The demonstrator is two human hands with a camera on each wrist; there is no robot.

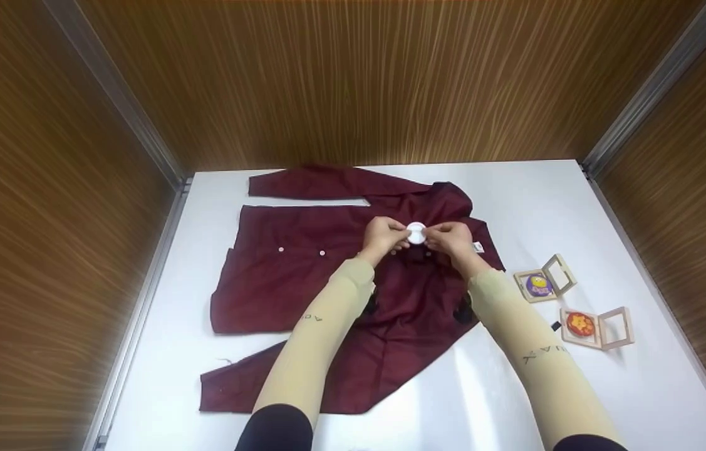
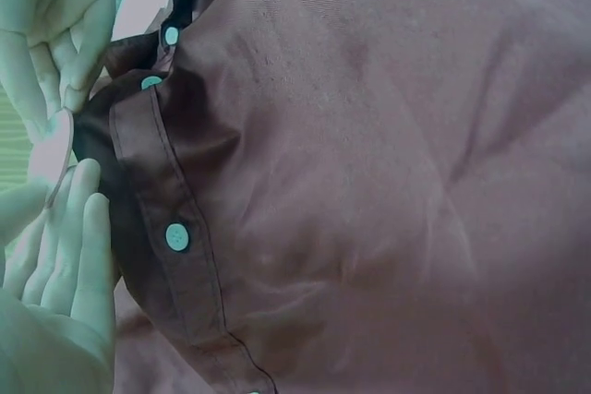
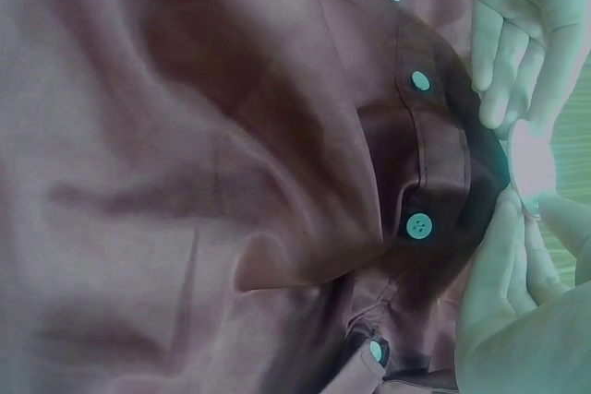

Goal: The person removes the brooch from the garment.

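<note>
Between my two hands is a small white round disc (image 1: 416, 234), held over a dark red button-up shirt (image 1: 302, 288). My left hand (image 1: 383, 238) pinches its left edge between thumb and fingers, and my right hand (image 1: 451, 240) pinches the right edge. In the left wrist view the disc (image 2: 54, 149) appears nearly edge-on beside the shirt's button placket (image 2: 148, 163). Pale buttons run along that strip, one button (image 3: 419, 226) showing its holes in the right wrist view. The shirt lies spread flat, collar to the right.
Right of the shirt stand two open wooden display cases: one holds a purple and yellow round badge (image 1: 539, 285), the other a red and orange badge (image 1: 581, 324). A small black piece (image 1: 555, 326) lies beside them. Wood-grain walls (image 1: 353, 81) enclose the white table (image 1: 534, 200).
</note>
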